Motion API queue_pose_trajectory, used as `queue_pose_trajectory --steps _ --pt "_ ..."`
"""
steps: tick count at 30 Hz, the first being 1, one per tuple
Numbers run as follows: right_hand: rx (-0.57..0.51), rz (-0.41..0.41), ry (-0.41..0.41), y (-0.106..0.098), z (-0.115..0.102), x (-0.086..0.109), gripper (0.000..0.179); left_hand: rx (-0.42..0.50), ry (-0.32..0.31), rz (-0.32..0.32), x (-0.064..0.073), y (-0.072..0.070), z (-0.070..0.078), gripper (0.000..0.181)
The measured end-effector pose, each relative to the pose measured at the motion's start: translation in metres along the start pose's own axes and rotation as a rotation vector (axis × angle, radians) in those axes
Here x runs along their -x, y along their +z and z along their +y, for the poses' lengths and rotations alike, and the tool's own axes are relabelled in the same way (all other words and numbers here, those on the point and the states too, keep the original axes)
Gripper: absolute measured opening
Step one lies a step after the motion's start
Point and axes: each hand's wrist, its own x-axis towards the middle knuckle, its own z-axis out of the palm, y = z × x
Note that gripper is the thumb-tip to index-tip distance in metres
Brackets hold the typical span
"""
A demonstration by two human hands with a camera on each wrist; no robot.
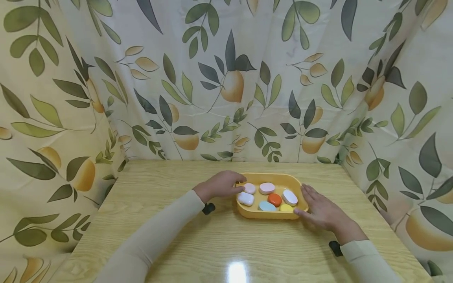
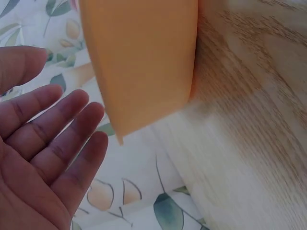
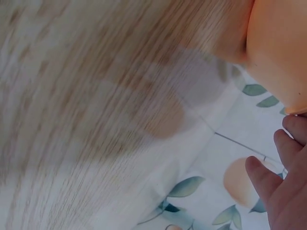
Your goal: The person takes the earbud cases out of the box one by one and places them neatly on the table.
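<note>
A shallow yellow-orange tray (image 1: pixel 270 215) with rounded corners stands on the table. Inside lie several smooth oval pieces that look like soap bars: a pink one (image 1: pixel 267 188), a pale pink one (image 1: pixel 249 188), a white one (image 1: pixel 245 199), a red-orange one (image 1: pixel 274 199), a light blue one (image 1: pixel 267 206), a yellow one (image 1: pixel 286 208) and a whitish one (image 1: pixel 290 197) at the right. My left hand (image 1: pixel 224 184) is at the tray's left end, its fingers loosely spread beside the wall (image 2: pixel 144 62). Along the right end lies my right hand (image 1: pixel 323 208), fingers extended, fingertips right at the rim.
The light wood table (image 1: pixel 177 243) spreads out around the tray. A curtain (image 1: pixel 226 78) printed with leaves and fruit hangs behind the table and along both sides. A dark wrist device (image 1: pixel 209 208) shows below the left wrist, another (image 1: pixel 335 248) below the right.
</note>
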Motion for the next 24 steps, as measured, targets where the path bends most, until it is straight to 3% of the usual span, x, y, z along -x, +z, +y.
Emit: queue_pose_trajectory --steps 5,9,13,20,24 --pt "-0.005 0.017 -0.019 0.001 0.000 -0.002 0.093 0.022 0.008 -0.038 -0.011 0.003 0.003 0.036" --pt "-0.010 0.010 -0.011 0.002 0.001 0.000 0.092 0.086 0.028 -0.055 -0.020 0.008 0.005 0.036" --pt "-0.017 0.014 -0.004 0.003 0.000 0.001 0.092 0.142 0.010 -0.082 -0.029 0.012 0.006 0.035" --pt "-0.015 0.008 0.008 0.003 0.000 0.001 0.092 0.293 -0.133 -0.105 -0.047 0.013 0.011 0.041" --pt "-0.013 0.009 0.005 0.003 0.000 0.000 0.092 0.557 -0.271 -0.089 -0.053 0.011 0.011 0.038"
